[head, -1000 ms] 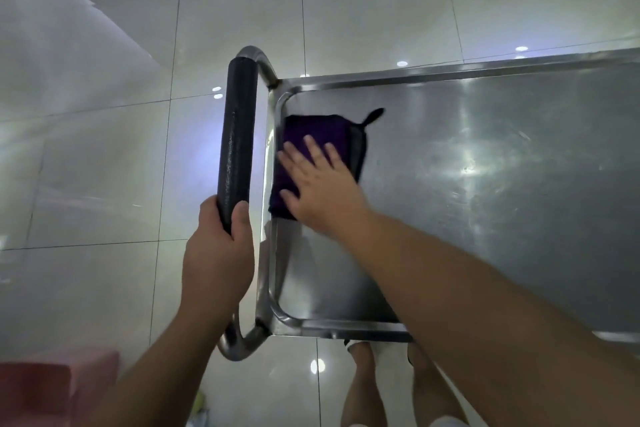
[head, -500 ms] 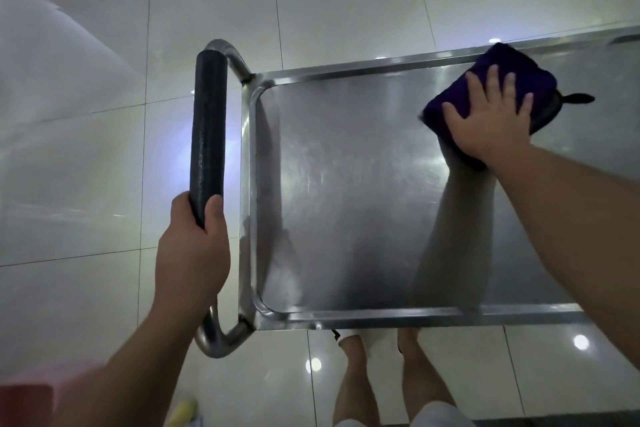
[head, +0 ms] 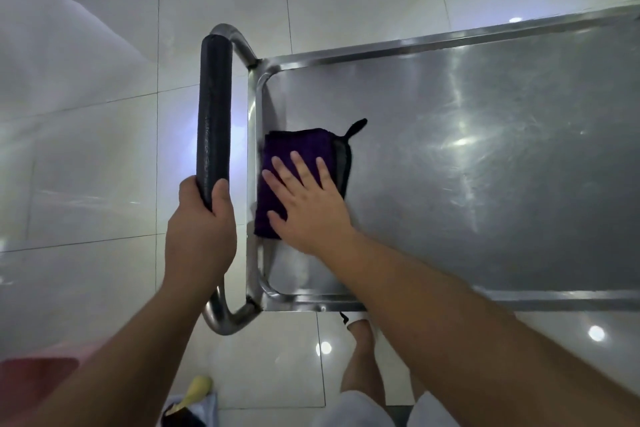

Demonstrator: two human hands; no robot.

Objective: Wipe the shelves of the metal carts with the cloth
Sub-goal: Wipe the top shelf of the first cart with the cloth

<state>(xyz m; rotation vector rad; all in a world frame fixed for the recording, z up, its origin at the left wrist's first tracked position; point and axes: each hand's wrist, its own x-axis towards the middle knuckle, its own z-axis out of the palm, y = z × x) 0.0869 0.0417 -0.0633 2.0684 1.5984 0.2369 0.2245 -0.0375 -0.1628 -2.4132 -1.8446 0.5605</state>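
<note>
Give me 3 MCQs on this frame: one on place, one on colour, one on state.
1. Where on the shelf does the cloth lie?
A. at the end by the handle
B. at the far right end
C. hanging off the near rim

2. What colour is the cloth?
A. white
B. purple with a black edge
C. yellow

3. How is the right hand on the cloth?
A. fist bunching it up
B. lifted clear of it
C. flat, fingers spread, pressing it down

Answers:
1 A: the cloth lies against the rim next to the black handle, which the left hand grips.
2 B: purple fabric, with a black border and loop on its right side.
3 C: the palm and straight fingers lie on top of the cloth.
</note>
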